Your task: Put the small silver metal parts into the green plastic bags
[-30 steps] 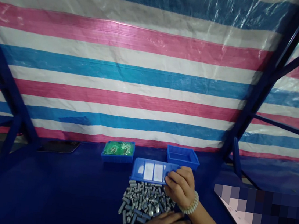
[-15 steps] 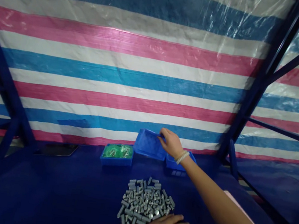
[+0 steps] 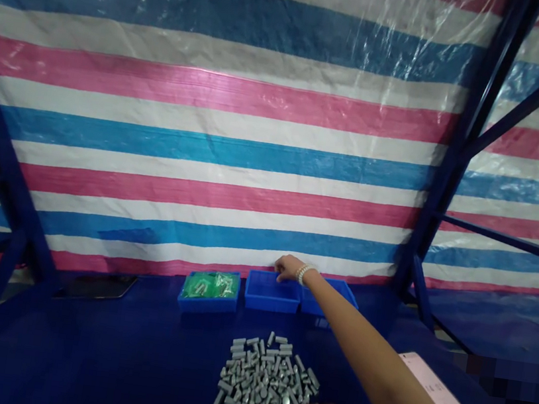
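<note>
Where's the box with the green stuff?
In the head view, the green-filled box sits far back, left of centre, just left of the middle blue box.

Three blue bins (image 3: 271, 304), two hands (image 3: 289, 268), one bracelet (image 3: 304, 274), one pile of metal pins (image 3: 264, 382) — too many to count.

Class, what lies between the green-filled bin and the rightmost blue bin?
In the head view, another blue bin lies there, with the right hand at its far rim.
</note>
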A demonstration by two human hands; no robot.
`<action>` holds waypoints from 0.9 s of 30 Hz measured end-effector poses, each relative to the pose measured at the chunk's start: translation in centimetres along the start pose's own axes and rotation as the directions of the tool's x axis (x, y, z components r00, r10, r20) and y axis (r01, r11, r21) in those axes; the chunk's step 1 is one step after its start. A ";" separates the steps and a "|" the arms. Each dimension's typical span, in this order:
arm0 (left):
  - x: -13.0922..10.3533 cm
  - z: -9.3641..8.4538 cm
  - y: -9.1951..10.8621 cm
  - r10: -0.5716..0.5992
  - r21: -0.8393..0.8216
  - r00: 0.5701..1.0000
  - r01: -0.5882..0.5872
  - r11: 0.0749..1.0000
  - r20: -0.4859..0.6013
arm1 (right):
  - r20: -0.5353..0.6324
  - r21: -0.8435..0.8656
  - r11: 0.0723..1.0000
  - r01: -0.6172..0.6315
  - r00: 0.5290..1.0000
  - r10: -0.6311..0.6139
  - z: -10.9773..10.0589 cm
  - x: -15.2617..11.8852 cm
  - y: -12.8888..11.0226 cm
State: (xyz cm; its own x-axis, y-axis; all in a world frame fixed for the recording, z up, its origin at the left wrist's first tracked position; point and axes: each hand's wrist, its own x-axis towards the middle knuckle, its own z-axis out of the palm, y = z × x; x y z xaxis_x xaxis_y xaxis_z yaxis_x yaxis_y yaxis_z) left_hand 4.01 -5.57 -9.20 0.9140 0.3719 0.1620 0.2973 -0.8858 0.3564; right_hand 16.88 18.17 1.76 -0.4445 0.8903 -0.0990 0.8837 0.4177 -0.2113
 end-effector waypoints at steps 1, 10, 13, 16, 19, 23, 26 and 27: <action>0.0 -0.1 0.0 -0.020 -0.009 1.000 0.020 1.000 0.011 | -0.008 0.010 1.000 -0.014 1.000 0.014 0.0 -0.1 0.1; -0.2 0.6 -0.5 0.128 0.095 0.987 -0.118 0.988 -0.096 | -0.189 0.055 0.937 -0.346 0.917 0.350 -1.1 -5.1 1.4; -0.1 1.0 -0.4 0.151 0.152 0.982 -0.132 0.980 -0.116 | -0.180 0.080 0.918 -0.390 0.900 0.398 0.7 -6.8 0.5; 0.1 1.4 -0.4 0.158 0.174 0.979 -0.134 0.976 -0.131 | -0.187 0.101 0.901 -0.422 0.881 0.434 2.5 -7.8 -0.4; 0.2 1.4 -0.5 0.160 0.176 0.979 -0.136 0.975 -0.128 | -0.191 0.117 0.890 -0.442 0.869 0.456 3.4 -8.0 -0.5; 0.0 0.3 -0.3 0.144 0.143 0.985 -0.129 0.981 -0.096 | -0.165 0.120 0.891 -0.438 0.876 0.453 3.5 -7.6 0.1; -0.1 -0.5 0.0 0.128 0.125 0.988 -0.117 0.985 -0.082 | -0.141 0.107 0.893 -0.438 0.882 0.449 3.6 -7.3 0.4; -0.1 -0.6 0.1 0.138 0.130 0.987 -0.127 0.983 -0.081 | -0.135 0.103 0.895 -0.435 0.885 0.446 3.6 -7.3 0.5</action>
State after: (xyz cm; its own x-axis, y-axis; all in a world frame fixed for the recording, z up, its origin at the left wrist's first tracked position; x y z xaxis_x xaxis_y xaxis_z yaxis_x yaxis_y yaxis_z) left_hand 3.74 -5.53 -8.62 0.9207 0.2676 0.2840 0.2124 -0.9543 0.2103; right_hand 20.03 11.25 -1.14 0.0200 0.9985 -0.0509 0.9686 -0.0320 -0.2466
